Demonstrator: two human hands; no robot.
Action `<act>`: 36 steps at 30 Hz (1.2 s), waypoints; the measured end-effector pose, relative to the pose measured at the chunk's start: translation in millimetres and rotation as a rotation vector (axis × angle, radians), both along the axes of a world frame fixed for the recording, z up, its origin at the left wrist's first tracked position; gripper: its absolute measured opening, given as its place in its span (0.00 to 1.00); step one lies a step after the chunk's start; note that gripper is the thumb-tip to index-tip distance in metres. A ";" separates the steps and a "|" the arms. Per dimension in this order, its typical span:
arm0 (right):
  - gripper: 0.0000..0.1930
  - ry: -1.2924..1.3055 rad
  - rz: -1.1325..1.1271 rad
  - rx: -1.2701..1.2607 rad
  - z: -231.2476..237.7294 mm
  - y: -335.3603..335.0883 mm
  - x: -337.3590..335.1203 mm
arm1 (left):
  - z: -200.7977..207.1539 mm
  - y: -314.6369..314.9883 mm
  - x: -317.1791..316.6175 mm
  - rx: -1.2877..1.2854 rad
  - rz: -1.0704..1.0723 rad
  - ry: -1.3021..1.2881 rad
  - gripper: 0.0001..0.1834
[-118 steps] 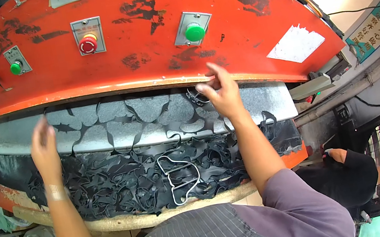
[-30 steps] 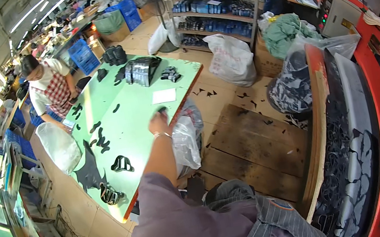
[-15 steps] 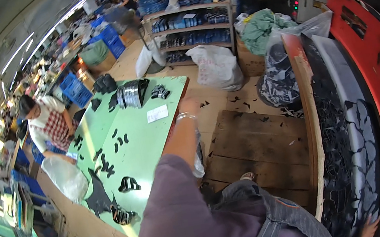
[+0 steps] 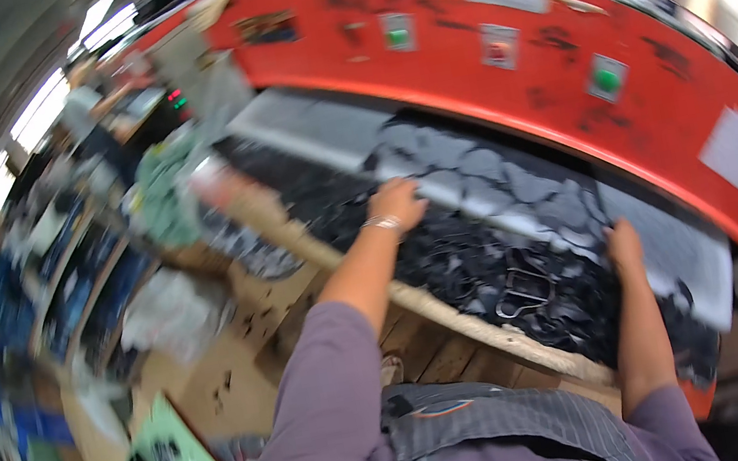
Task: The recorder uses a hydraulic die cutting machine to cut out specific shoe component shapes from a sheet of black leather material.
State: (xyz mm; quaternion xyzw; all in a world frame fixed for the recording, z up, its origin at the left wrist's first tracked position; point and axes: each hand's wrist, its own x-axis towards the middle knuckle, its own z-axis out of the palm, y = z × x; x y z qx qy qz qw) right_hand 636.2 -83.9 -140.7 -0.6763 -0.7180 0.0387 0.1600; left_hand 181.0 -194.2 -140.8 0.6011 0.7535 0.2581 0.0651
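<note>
Left hand (image 4: 398, 205) and right hand (image 4: 624, 245), fingers' grip too blurred to tell, flank black sheeting (image 4: 428, 130), apparently cut but not yet cleared, near the white board's (image 4: 296, 125) front edge.

A: Colours beyond the left fingers (image 4: 402, 193)?
B: Red metal machine panel (image 4: 468, 65), black smudges (image 4: 556, 37); round green button (image 4: 606, 80).
A: Nearer side of fingers?
B: Tangled black sheet scraps (image 4: 464, 263), grey pinstriped fabric apron (image 4: 512, 424).
</note>
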 end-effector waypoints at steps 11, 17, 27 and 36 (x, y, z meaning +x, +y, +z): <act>0.09 -0.054 -0.396 -0.181 14.5 -12.4 -36.2 | -21.4 40.4 -107.7 -0.344 -0.498 0.039 0.16; 0.09 -0.218 -0.632 -0.207 8.0 -65.4 -2.4 | 41.6 36.3 -145.7 -0.799 -0.913 -0.104 0.18; 0.24 0.081 -0.208 -0.212 62.8 -93.2 -186.7 | 11.3 193.9 -151.5 -0.010 -0.490 -0.210 0.14; 0.26 0.233 -0.295 -0.336 35.5 -118.9 -207.6 | -53.0 191.0 -116.3 0.279 -0.492 0.172 0.21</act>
